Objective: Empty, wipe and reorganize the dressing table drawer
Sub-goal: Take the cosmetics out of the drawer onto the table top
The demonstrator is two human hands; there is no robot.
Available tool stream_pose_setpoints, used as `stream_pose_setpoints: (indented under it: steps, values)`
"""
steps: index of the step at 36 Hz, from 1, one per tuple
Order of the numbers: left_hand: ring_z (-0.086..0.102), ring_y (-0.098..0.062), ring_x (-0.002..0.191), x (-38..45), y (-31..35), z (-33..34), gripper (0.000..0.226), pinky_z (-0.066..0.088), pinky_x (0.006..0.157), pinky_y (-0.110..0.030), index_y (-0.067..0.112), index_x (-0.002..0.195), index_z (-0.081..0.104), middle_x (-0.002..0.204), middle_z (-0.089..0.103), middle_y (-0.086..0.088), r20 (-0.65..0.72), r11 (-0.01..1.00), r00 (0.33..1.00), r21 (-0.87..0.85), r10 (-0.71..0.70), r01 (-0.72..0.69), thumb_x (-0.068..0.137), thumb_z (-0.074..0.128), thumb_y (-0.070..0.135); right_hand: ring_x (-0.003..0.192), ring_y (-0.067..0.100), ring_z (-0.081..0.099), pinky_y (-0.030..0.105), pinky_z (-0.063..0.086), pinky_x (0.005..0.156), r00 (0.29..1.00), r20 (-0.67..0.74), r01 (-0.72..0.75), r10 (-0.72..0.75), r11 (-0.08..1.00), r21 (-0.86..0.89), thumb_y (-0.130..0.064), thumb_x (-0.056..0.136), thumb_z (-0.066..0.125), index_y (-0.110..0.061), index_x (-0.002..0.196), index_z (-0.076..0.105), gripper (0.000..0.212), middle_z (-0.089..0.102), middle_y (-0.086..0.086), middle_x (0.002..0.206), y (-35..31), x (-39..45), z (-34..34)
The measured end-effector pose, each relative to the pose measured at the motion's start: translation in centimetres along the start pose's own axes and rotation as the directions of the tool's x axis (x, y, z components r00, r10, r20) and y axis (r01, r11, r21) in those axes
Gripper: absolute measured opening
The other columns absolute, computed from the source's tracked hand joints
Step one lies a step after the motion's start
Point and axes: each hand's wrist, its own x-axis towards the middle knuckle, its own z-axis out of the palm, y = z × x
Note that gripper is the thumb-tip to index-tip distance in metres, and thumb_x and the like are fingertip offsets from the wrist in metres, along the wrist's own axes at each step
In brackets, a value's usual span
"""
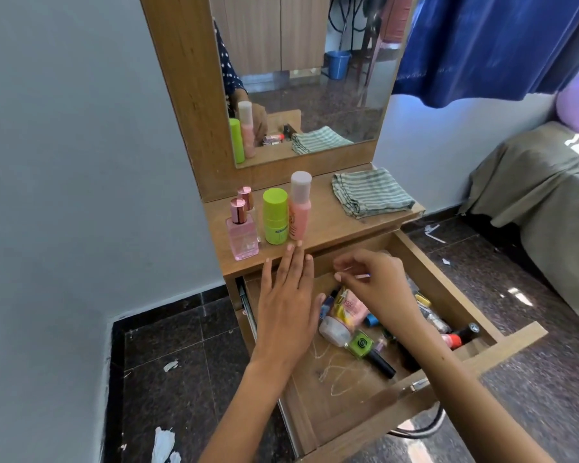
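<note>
Head view showed the left hand [286, 295] flat, fingers straight, at the wooden table [328, 225] edge, the right hand [375, 282] pinching something thin above the open drawer [448, 285] mid-frame.

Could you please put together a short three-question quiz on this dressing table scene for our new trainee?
1. True or false: the drawer is pulled open and has items in it.
2. Which lies folded on the tabletop? A) striped cloth B) newspaper C) glove
3. Fill in: the left hand has its fingers ____ (straight/curled).

Key: 1 true, small tubes and bottles lie inside. 2 A, the striped cloth. 3 straight; the right hand pinches a thin clear item I cannot identify.
</note>
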Motion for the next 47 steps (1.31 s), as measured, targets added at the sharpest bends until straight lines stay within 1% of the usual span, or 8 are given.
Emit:
stream_pose_setpoints:
  steps: [2, 5, 15, 24, 30, 34, 39, 47]
  values:
    - [0.043, -0.025, 0.132, 0.0, 0.5, 0.0, 0.044, 0.02, 0.113, -0.037, 0.012, 0.128, 0.057, 0.139, 0.05, -0.009, 0.016, 0.991, 0.999, -0.128, 0.039, -0.037, 0.089, 0.056, 0.034, 0.086, 0.005, 0.066, 0.015, 0.052, 0.083, 1.0, 0.026, -0.007, 0.008, 0.999, -0.038, -0.009, 0.079, 0.074, -0.017, 0.096, 0.071, 0.02, 0.068, -0.01, 0.091, 0.8, -0.4, 0.0]
    - [0.058, -0.016, 0.102, 0.0, 1.5, -0.6, 0.032, 0.027, 0.086, -0.028, 0.024, 0.108, 0.066, 0.108, 0.066, 0.005, 0.154, 0.967, 0.988, -0.256, 0.032, 0.009, 0.09, 0.053, 0.047, 0.08, 0.005, 0.065, 0.035, 0.057, 0.078, 0.998, 0.057, -0.014, 0.02, 0.994, -0.113, -0.004, 0.077, 0.073, -0.019, 0.093, 0.071, 0.022, 0.059, -0.024, 0.08, 1.6, -1.0, -0.2]
    - [0.058, -0.022, 0.109, 1.9, 4.8, 1.7, 0.056, 0.033, 0.095, -0.035, 0.018, 0.11, 0.058, 0.111, 0.066, -0.003, 0.496, 0.99, 0.865, -0.07, -0.074, 0.124, 0.071, 0.073, 0.056, 0.083, 0.007, 0.067, 0.033, 0.055, 0.083, 0.982, 0.042, -0.174, 0.187, 0.961, -0.214, -0.008, 0.083, 0.067, -0.022, 0.101, 0.071, 0.023, 0.073, -0.009, 0.092, 2.6, -3.0, -1.0]
    - [0.061, -0.027, 0.098, 2.2, 5.7, 1.6, 0.039, 0.042, 0.075, -0.034, 0.01, 0.097, 0.063, 0.101, 0.067, -0.009, 0.411, 0.977, 0.897, -0.065, -0.16, 0.204, 0.082, 0.064, 0.046, 0.076, 0.004, 0.065, 0.031, 0.057, 0.074, 0.962, 0.05, -0.252, 0.27, 0.941, -0.223, -0.025, 0.083, 0.071, -0.023, 0.089, 0.072, 0.007, 0.071, -0.009, 0.083, 2.7, -5.1, -0.6]
    - [0.054, -0.01, 0.064, 1.0, 4.5, -1.0, 0.039, 0.031, 0.049, -0.021, 0.022, 0.081, 0.061, 0.071, 0.056, 0.008, 0.263, 0.948, 0.951, -0.223, -0.164, 0.226, 0.069, 0.07, 0.058, 0.059, 0.005, 0.063, 0.028, 0.056, 0.06, 0.942, 0.046, -0.325, 0.333, 0.937, -0.124, -0.049, 0.083, 0.064, -0.021, 0.08, 0.072, 0.03, 0.068, -0.005, 0.066, 1.9, -6.6, -1.1]
    - [0.062, -0.013, 0.071, 0.3, 3.8, -1.6, 0.048, 0.049, 0.063, -0.032, 0.026, 0.091, 0.063, 0.079, 0.065, 0.007, 0.087, 0.895, 0.968, -0.37, -0.235, 0.251, 0.066, 0.063, 0.068, 0.07, -0.001, 0.066, 0.026, 0.057, 0.071, 0.965, -0.047, -0.253, 0.258, 0.964, 0.08, -0.048, 0.081, 0.066, -0.022, 0.092, 0.074, 0.029, 0.071, -0.011, 0.077, 0.8, -6.9, -0.9]
    - [0.063, -0.014, 0.079, 0.6, 4.2, -2.6, 0.047, 0.051, 0.067, -0.037, 0.029, 0.104, 0.062, 0.089, 0.067, 0.009, -0.065, 0.842, 0.944, -0.475, -0.323, 0.255, 0.073, 0.061, 0.064, 0.077, -0.005, 0.068, 0.014, 0.054, 0.071, 0.953, -0.217, -0.135, 0.21, 0.94, 0.315, -0.033, 0.077, 0.077, -0.016, 0.103, 0.072, 0.031, 0.074, -0.01, 0.088, -1.4, -5.6, -0.6]
    - [0.062, -0.011, 0.103, 3.4, 4.1, -1.3, 0.041, 0.051, 0.081, -0.034, 0.02, 0.127, 0.055, 0.116, 0.065, 0.005, -0.182, 0.766, 0.923, -0.623, -0.338, 0.158, 0.09, 0.061, 0.037, 0.074, -0.005, 0.066, 0.007, 0.049, 0.065, 0.909, -0.376, -0.026, 0.178, 0.926, 0.376, -0.026, 0.072, 0.083, -0.017, 0.104, 0.069, 0.036, 0.071, -0.015, 0.087, -3.0, -1.4, -0.3]
